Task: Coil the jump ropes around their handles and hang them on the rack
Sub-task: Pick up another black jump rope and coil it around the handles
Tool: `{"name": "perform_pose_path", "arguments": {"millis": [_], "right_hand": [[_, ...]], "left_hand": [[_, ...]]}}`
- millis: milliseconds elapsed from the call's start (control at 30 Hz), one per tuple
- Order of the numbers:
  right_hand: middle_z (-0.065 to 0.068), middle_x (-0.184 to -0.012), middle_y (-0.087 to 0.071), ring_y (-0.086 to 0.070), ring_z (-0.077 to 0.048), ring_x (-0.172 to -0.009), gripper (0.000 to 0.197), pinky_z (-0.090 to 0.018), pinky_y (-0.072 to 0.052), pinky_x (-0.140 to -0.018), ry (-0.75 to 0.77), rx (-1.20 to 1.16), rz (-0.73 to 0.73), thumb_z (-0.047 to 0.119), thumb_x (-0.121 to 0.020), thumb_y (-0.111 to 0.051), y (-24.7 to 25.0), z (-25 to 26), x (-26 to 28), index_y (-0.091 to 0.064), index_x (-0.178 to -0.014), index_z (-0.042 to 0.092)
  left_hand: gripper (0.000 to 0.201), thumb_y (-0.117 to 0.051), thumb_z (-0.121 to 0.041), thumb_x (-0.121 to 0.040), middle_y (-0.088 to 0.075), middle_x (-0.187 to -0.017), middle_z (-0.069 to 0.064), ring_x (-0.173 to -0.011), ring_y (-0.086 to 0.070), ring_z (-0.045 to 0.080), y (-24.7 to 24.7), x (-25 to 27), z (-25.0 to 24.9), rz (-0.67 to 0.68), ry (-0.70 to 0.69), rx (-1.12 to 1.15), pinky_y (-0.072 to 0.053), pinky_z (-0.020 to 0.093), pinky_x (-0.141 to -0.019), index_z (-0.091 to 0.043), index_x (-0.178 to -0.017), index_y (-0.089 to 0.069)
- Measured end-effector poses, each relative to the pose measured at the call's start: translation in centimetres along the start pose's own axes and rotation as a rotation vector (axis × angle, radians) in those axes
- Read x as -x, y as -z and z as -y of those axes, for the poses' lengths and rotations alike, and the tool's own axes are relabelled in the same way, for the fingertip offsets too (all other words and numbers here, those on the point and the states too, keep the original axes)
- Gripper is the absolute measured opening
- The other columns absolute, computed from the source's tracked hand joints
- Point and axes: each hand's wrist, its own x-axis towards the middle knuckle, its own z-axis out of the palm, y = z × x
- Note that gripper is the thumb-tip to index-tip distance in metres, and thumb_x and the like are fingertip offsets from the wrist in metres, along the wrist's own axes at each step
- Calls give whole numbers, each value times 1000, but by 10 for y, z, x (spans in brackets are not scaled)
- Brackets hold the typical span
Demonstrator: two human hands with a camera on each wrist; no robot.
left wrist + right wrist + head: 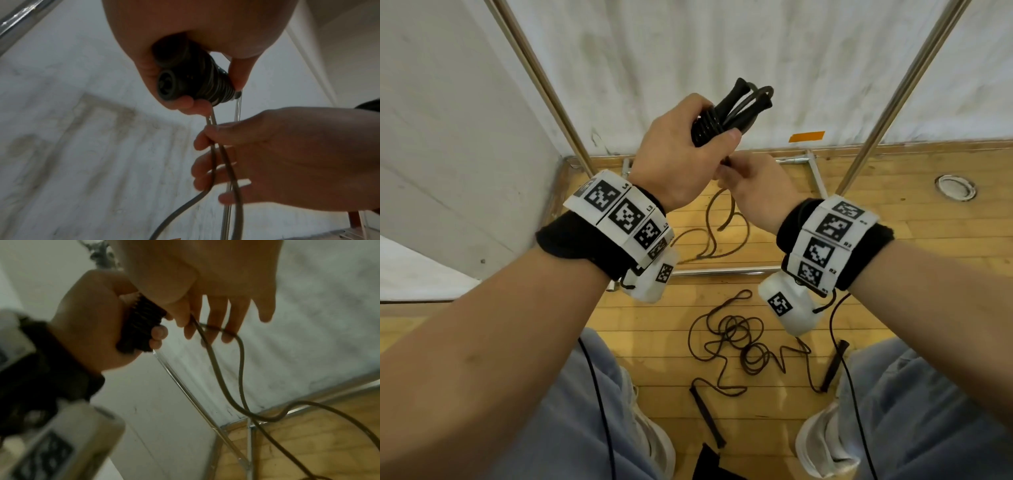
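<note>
Head view, nearest first: a second jump rope (736,346) is seen lying loose and tangled on the wooden floor (893,240) between the feet, its two handles apart from each other, so it is judged untouched.

Above it, at chest height, the first rope's handles (726,113) are gripped together in the left hand (681,161), fingers curled round them, with several tight turns of cord already wound on. Just beneath, a doubled strand of the loose cord (218,155) is pinched between thumb and forefinger of the right hand (753,188), the other fingers being fairly straight. A fair length of that cord is trailed down to the floor, so the winding is judged roughly half done.

Farthest off, the metal rack (887,113) is seen against the white wall; nothing is seen hung on the part in view. Both hangings and the whole second coil are therefore left.
</note>
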Motion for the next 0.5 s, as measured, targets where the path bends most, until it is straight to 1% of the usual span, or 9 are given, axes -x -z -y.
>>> {"name": "perform_pose_path", "arguments": {"millis": [67, 133, 200, 233, 267, 333, 400, 467, 500], "right_hand": [[0, -89, -70, -65, -25, -93, 18, -44, -49, -89, -100, -216, 165, 29, -96, -50, 4, -1, -2, -67, -97, 22], [3, -86, -70, -64, -19, -96, 14, -43, -42, -98, -170, -479, 334, 26, -93, -55, 10, -3, -3, -68, -99, 24], [1, -77, -68, -65, -20, -92, 14, -44, -40, -101, -185, -613, 330, 22, -94, -55, 14, -6, -5, -66, -100, 17], [0, -71, -65, -65, -20, -84, 13, -43, -43, -98, -183, -631, 286, 21, -95, -53, 15, -7, -6, -65, -97, 14], [1, -65, -59, -62, -17, -73, 15, -40, -46, -92, -176, -624, 240, 20, -96, -50, 14, -6, -7, -63, -93, 12], [3, -59, -46, -48, -12, -55, 24, -32, -48, -70, -141, -537, 172, 20, -99, -44, 10, -4, -7, -60, -84, 12], [4, -57, -39, -36, -11, -48, 33, -27, -38, -53, -97, -426, 144, 25, -101, -38, 7, -2, -6, -56, -76, 14], [6, -55, -37, -30, -11, -46, 38, -26, -28, -48, -74, -356, 133, 29, -101, -36, 6, 1, -6, -51, -68, 17], [7, -54, -37, -30, -10, -45, 40, -25, -26, -47, -65, -311, 123, 30, -101, -35, 6, 2, -6, -50, -66, 18]], "left_hand": [[17, -61, -36, -87, -58, -74, -12, -60, -55, 0, 1, 1, -1, 0, -9, -16, -46, 18, -57, -23, -97, -53], [18, -60, -35, -87, -60, -78, -9, -65, -58, 2, 6, 0, -2, -14, -27, -17, -51, 22, -62, -23, -99, -52], [21, -60, -33, -88, -63, -87, -4, -72, -62, 12, 13, -3, -2, -9, -39, -25, -54, 31, -68, -21, -103, -51], [24, -61, -32, -88, -63, -88, -3, -74, -62, 15, 15, -5, 0, 0, -39, -53, -53, 31, -69, -20, -106, -50], [27, -61, -31, -88, -62, -88, -5, -75, -62, 15, 18, -8, 2, 8, -33, -89, -52, 30, -69, -18, -109, -50], [33, -62, -32, -89, -57, -86, -12, -76, -59, 12, 22, -11, 8, 18, -20, -155, -47, 26, -68, -16, -114, -49], [36, -62, -34, -89, -54, -87, -12, -78, -56, 14, 25, -13, 14, 26, -14, -215, -44, 27, -71, -15, -116, -47], [37, -62, -35, -88, -51, -85, -12, -79, -55, 17, 28, -14, 18, 51, -6, -269, -42, 29, -70, -16, -116, -47], [37, -63, -35, -88, -51, -84, -11, -79, -54, 18, 29, -15, 21, 68, 0, -292, -40, 29, -69, -16, -115, -47]]}}
